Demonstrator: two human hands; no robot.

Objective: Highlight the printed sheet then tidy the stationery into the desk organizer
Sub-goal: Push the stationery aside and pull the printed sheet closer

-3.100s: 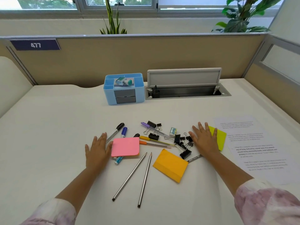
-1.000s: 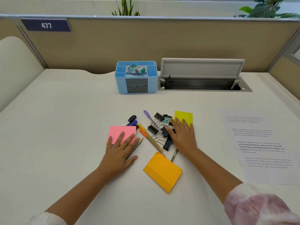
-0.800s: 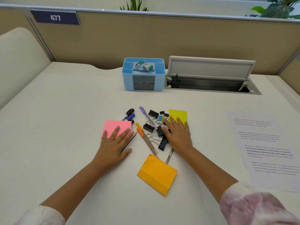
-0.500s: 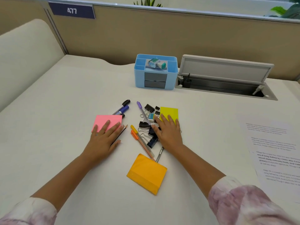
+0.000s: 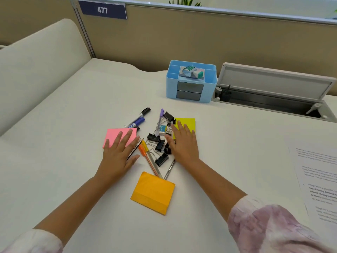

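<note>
My left hand (image 5: 118, 154) lies flat with straight fingers on the pink sticky pad (image 5: 114, 134) and two pencils. My right hand (image 5: 183, 143) lies flat over the yellow-green sticky pad (image 5: 187, 123) and the black binder clips (image 5: 161, 152). Between the hands sit orange and yellow pens (image 5: 147, 156), a purple pen (image 5: 160, 115), a small eraser (image 5: 162, 129) and markers (image 5: 140, 118). An orange sticky pad (image 5: 153, 193) lies nearer me. The blue desk organizer (image 5: 191, 82) stands at the back. The printed sheet (image 5: 317, 176) lies at the right.
An open cable tray with a raised lid (image 5: 273, 88) sits right of the organizer. A tan partition (image 5: 200, 37) with a "477" label closes the desk's back. The organizer's top holds small items (image 5: 191, 72).
Both hands have swept inward, pushing the stationery into a tighter pile between them. The pencils now lie under my left hand, and the view has shifted rightward and down.
</note>
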